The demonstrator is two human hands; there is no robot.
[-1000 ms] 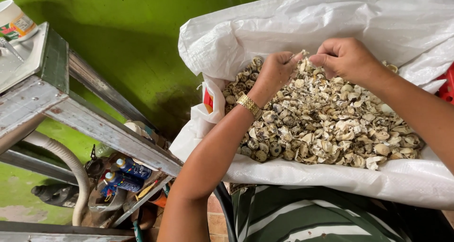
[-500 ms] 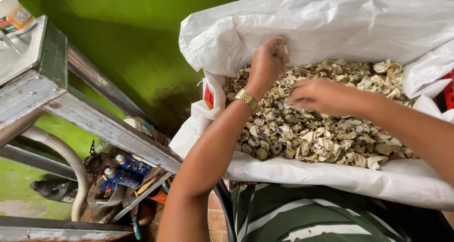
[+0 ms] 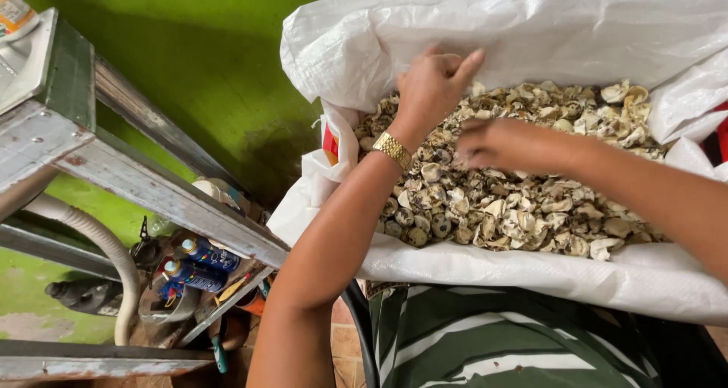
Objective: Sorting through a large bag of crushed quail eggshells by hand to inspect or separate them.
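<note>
Both our hands are in the white sack point(image 3: 531, 32) of shells point(image 3: 523, 206). Left hand point(image 3: 432, 85) is loosely curled at the far edge, gripping nothing obvious. Right hand point(image 3: 497, 142) is too blurry to call.

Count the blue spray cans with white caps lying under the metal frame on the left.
2: one spray can lies beside the frame's rail, the other spray can just below it. More may be hidden in the clutter.

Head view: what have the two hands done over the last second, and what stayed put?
The left hand went from the shell pile up to the far edge of the white sack. The right hand, first pinching beside it, swept down across the broken shells and is blurred. The sack, metal frame and spray cans stayed.
</note>
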